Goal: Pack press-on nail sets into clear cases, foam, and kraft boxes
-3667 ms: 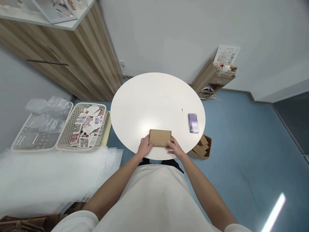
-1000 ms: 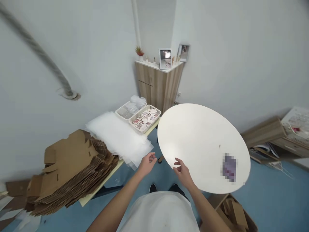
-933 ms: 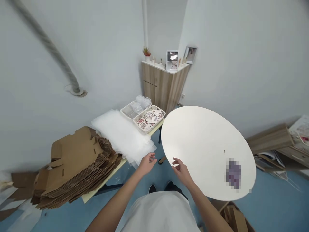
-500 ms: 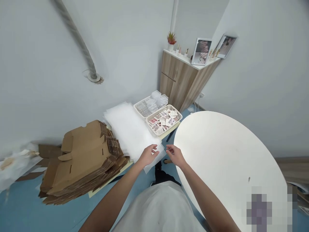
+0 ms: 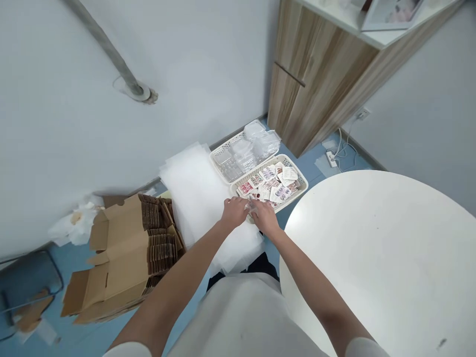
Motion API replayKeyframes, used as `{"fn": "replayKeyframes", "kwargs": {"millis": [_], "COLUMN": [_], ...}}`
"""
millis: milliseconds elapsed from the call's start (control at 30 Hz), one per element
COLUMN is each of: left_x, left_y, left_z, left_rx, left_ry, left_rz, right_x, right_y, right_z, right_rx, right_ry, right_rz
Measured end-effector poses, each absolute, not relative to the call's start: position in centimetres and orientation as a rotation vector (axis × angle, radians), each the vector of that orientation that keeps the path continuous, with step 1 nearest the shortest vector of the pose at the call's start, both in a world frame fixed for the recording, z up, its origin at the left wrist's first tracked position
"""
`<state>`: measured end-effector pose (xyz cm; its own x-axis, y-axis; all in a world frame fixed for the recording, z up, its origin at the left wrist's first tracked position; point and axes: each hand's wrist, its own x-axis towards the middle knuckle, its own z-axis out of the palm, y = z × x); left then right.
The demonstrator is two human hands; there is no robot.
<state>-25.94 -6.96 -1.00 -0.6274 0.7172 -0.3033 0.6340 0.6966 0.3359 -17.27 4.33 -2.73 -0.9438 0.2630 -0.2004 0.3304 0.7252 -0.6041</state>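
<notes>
My left hand (image 5: 234, 212) and my right hand (image 5: 265, 218) meet at the near corner of a cream basket (image 5: 303, 186) that holds several nail cards (image 5: 281, 192). Fingers of both hands are closed around a small clear plastic piece (image 5: 250, 204); its exact shape is mostly covered by them. Behind, a second basket (image 5: 219, 166) contains clear plastic boxes (image 5: 243, 153). Under my left forearm and beside the baskets lies a stack of white translucent sheets (image 5: 195, 188).
Flattened cardboard boxes (image 5: 124, 248) are piled at the left. A round white table (image 5: 372, 258) stands close on my right. Beyond the baskets are a wooden cabinet (image 5: 316, 64) and a power strip (image 5: 330, 159) with cables on the floor. At the far left is a dark chair (image 5: 33, 277).
My view has tilted down and come closer to the baskets. Both hands, apart and unfilled before, have moved to the front basket's near corner and closed on a clear plastic piece.
</notes>
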Motion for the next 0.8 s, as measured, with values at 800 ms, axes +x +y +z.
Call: {"fn": "replayKeyframes", "kwargs": {"millis": [800], "left_x": [-28.0], "left_y": [-5.9], "left_z": [-3.9], "left_rx": [0.93], "left_ry": [2.483], "left_rz": [0.205], "right_x": [-20.6], "right_y": [5.5], "right_z": [-6.6], "right_rx": [0.796], "right_ry": [2.665], "right_rz": [-1.276]}}
